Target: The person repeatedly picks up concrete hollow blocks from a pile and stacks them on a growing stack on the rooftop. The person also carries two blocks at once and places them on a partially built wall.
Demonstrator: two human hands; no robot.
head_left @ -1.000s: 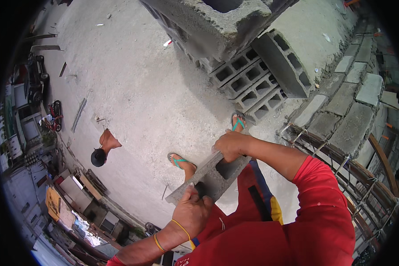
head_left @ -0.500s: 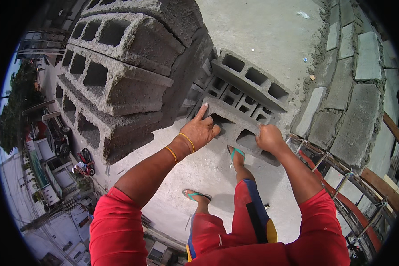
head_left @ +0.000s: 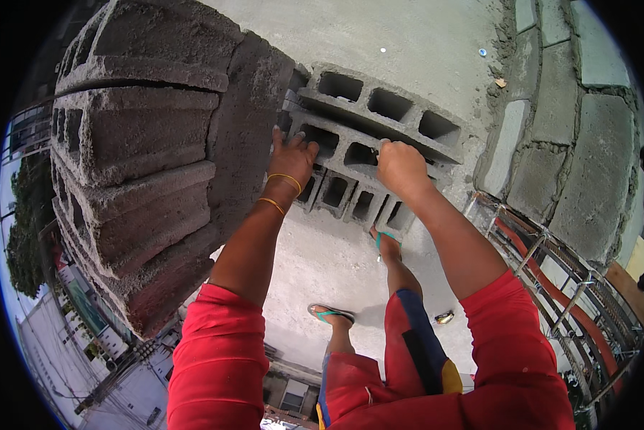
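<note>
A grey hollow concrete block (head_left: 342, 142) rests on a lower layer of hollow blocks (head_left: 348, 203), close alongside another hollow block (head_left: 366, 98) on its far side. My left hand (head_left: 290, 161) grips its left end, fingers reaching over the edge. Toward its right end, my right hand (head_left: 402, 168) is closed around the near edge, with the fingertips hidden inside a cavity. The block's openings face up, and its right end is partly covered by my right hand and forearm.
A tall stack of concrete blocks (head_left: 150, 136) stands close on my left. To the right runs a mortared block wall (head_left: 544, 107), with a tied rebar cage (head_left: 551, 269) below it. My sandalled feet are on the concrete floor (head_left: 293, 265).
The block in my hands has moved away from me and come down onto the lower layer beside the far block. My view has shifted, and the left stack now appears farther left.
</note>
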